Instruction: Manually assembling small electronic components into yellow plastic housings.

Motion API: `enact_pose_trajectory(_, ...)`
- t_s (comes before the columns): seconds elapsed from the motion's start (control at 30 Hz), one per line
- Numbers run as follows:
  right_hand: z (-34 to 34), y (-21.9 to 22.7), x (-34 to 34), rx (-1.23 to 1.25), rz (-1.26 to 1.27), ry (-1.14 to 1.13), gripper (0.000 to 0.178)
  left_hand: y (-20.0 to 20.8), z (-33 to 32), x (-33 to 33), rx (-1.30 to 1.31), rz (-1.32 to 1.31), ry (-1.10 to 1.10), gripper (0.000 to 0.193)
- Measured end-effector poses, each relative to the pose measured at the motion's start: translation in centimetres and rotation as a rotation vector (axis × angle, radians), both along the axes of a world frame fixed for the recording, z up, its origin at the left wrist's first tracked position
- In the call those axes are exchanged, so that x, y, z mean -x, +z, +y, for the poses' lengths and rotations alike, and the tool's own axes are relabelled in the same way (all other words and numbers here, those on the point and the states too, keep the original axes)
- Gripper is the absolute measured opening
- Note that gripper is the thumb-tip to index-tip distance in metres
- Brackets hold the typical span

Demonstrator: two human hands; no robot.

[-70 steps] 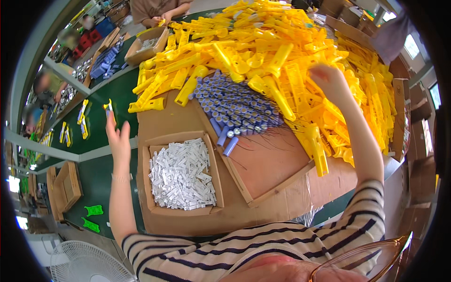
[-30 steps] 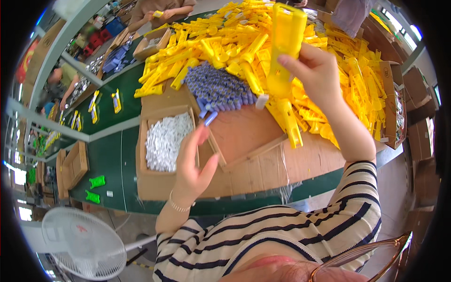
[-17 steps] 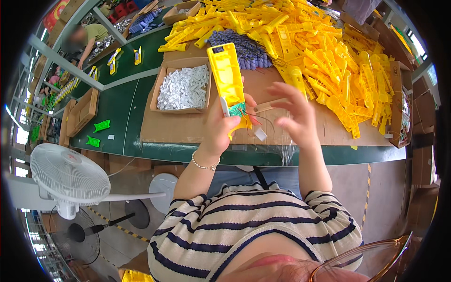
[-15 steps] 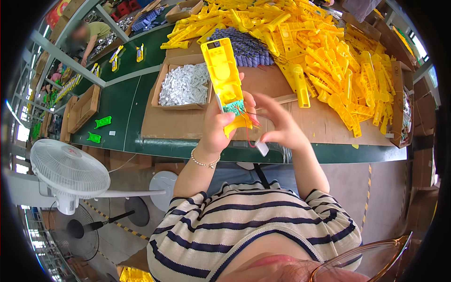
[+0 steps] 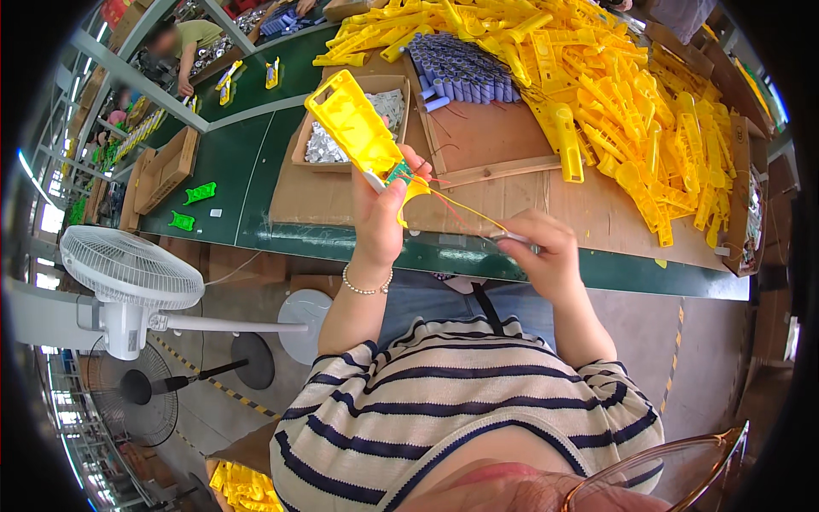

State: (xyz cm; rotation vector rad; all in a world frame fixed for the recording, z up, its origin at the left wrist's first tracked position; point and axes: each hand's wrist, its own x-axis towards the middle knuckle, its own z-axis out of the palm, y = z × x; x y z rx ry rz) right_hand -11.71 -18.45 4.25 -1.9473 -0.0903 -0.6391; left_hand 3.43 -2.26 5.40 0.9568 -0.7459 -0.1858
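My left hand (image 5: 378,220) is closed round the lower end of a yellow plastic housing (image 5: 354,124), tilted with its hollow side showing. A small green circuit board (image 5: 399,173) sits in that lower end, beside my thumb. Thin red, yellow and dark wires (image 5: 465,207) come off the board. To the right, my right hand (image 5: 550,252) pinches a small white piece (image 5: 514,236), with a wire stretched from the housing to it. My fingers hide part of the white piece.
Behind the housing stands a cardboard box (image 5: 299,154) of small white parts. Purple cylindrical cells (image 5: 469,77) lie beside a heap of yellow housings (image 5: 597,94). A wooden strip (image 5: 503,174) borders the cardboard. Green plastic parts (image 5: 200,193) and a white fan (image 5: 128,269) are at left.
My right hand has moved right and away from the housing with the white piece, and the wire is pulled straighter. My left hand has shifted left, and the housing leans further left.
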Motion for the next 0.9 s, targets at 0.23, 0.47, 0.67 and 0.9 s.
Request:
enact_pose_trajectory(0.23,-2.5,1.7,0.8,-0.009,-0.14,-0.137,0.017,-0.9,-0.3,0.2,-0.074,0.076,-0.064,0.057)
enact_pose_trajectory(0.47,-2.4,0.8,0.9,-0.45,-0.152,0.164,0.018,-1.5,-0.5,0.3,-0.143,0.102,-0.078,0.062)
enact_pose_trajectory(0.67,-2.1,-0.3,-0.2,-0.57,-0.252,-0.189,0.035,-3.0,-1.1,0.2,-0.21,0.086,-0.159,0.062)
enact_pose_trajectory(0.9,-1.9,0.6,-2.1,-0.948,-0.338,0.221,0.029,-4.2,-1.8,1.2,-0.201,0.297,-0.387,0.059)
